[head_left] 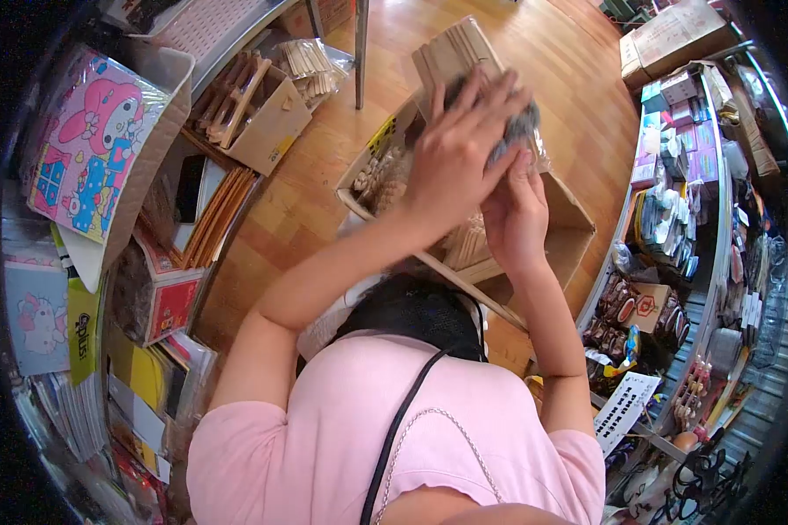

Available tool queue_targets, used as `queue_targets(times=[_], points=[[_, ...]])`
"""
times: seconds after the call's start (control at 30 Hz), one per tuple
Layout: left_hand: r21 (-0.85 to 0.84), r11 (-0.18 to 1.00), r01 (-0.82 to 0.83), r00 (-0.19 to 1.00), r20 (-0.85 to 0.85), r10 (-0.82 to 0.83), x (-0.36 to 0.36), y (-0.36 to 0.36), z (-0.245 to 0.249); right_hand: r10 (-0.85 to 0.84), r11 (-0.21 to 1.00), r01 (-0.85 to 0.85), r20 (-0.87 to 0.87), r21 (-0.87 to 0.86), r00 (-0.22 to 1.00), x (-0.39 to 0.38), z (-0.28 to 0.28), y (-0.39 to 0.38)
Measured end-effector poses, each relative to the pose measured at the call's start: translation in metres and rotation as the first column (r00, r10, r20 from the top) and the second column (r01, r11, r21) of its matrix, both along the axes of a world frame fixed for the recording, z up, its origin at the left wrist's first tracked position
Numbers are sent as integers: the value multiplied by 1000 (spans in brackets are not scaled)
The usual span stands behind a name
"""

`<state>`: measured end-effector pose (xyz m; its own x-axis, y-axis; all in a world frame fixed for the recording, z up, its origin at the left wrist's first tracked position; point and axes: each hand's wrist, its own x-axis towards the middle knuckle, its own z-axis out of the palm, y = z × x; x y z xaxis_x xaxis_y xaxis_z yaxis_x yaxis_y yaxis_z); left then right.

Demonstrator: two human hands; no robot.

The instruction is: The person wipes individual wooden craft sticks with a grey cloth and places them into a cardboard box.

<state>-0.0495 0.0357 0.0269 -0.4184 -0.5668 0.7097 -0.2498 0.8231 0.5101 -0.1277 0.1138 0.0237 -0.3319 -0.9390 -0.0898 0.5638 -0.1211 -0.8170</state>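
Over the cardboard box [578, 219], both of my hands are raised together. A bundle of flat wooden sticks [458, 54] juts up beyond them, with a blurred blue-grey part [520, 131] and clear plastic at its near end. My right hand [517, 210] grips that near end, thumb pressed against the grey part. Across the bundle lies my left hand [455, 153], its fingers spread and smeared by motion. They hide much of the bundle's middle. Inside the box are pale round-ended wooden sticks [385, 179] and more flat wooden sticks [467, 243].
On the left, shelving holds a box of wooden pieces [267, 122], bagged sticks [311, 66] and a pink cartoon-printed pack [96, 144]. Along the right runs a shelf of small packaged goods [674, 210]. A closed carton [674, 39] stands at the back right.
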Motion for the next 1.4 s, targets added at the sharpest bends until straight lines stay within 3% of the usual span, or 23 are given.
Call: queue_targets(times=[0.07, 0.17, 0.23, 0.3, 0.37, 0.4, 0.43, 0.47, 0.5, 0.57, 0.6, 0.67, 0.7, 0.77, 0.9, 0.97, 1.07, 1.13, 1.2, 1.27, 1.33, 1.4], points=[[-34, 999, -41, 999, -12, 41, -1, -29, 9, 37, 999, -37, -36, 7, 999, 5, -2, 4], [72, 982, -175, 983, -40, 178, 8, -58, 11, 13, 994, -16, 23, 109, 1000, 19, 7, 10], [443, 897, 10, 989, -138, 57, 17, -60, 3, -16, 986, 12, 27, 168, 1000, 10, 1, 9], [405, 914, 30, 988, -149, 34, 18, -33, -10, -48, 975, 40, 32, 220, 998, -5, -10, 5], [376, 925, 52, 988, -156, 8, 18, 3, -11, 27, 1000, -26, 98, -8, 995, -18, -21, 3], [217, 975, -37, 999, 16, 34, 17, 22, -8, 25, 1000, -25, 97, -2, 995, -9, -9, -2], [38, 995, -97, 980, 179, 89, 15, 32, -5, -130, 982, 116, 91, 150, 987, 7, 15, -9], [46, 994, -97, 980, 179, 87, 13, 28, -3, -280, 921, 250, 60, 298, 958, 17, 28, -11], [3, 995, -96, 984, 151, 95, 10, 13, 0, -281, 921, 251, 62, 299, 958, 16, 23, -9], [-133, 979, -153, 972, 161, 174, 6, -19, 4, -20, 996, 11, 93, 94, 995, 7, 4, -1], [-135, 979, -152, 971, 163, 173, 8, -36, 6, -21, 996, 12, 95, 93, 995, 2, -4, 2], [143, 975, -170, 985, 12, 170, 15, -60, 9, 124, 992, -124, 64, -3, 990, -7, -13, 7], [142, 975, -170, 985, 12, 170, 19, -59, 6, 123, 992, -123, 65, -4, 990, -5, -11, 6], [226, 952, -204, 978, 8, 208, 24, -49, -6, -92, 983, 87, 24, 161, 995, 2, -2, 1], [114, 985, -126, 991, 58, 120, 13, 20, -16, -100, 988, 88, 87, 129, 991, -2, 3, -7], [-90, 987, -131, 968, 202, 147, 9, 27, -11, -138, 974, 117, 96, 192, 986, 6, 15, -10], [-107, 992, -73, 978, 189, 92, 5, -5, -5, -127, 969, 95, 130, 230, 983, 0, 1, -8], [-101, 992, -73, 974, 205, 92, 12, -37, -2, 53, 989, -70, 125, 132, 991, -7, -16, -6], [186, 970, -156, 984, 112, 137, 20, -60, -1, 23, 984, -43, 116, 175, 993, 2, -2, -4], [122, 968, -221, 970, 130, 205, 22, -53, -14, -54, 959, 35, 62, 281, 997, 5, 3, -6], [57, 955, -292, 948, 146, 281, 25, -29, -16, -73, 967, 56, 59, 250, 996, -4, -3, -8], [46, 990, -135, 971, 206, 123, 19, 20, -11, -49, 994, 37, 107, 107, 993, -10, -9, -12]])
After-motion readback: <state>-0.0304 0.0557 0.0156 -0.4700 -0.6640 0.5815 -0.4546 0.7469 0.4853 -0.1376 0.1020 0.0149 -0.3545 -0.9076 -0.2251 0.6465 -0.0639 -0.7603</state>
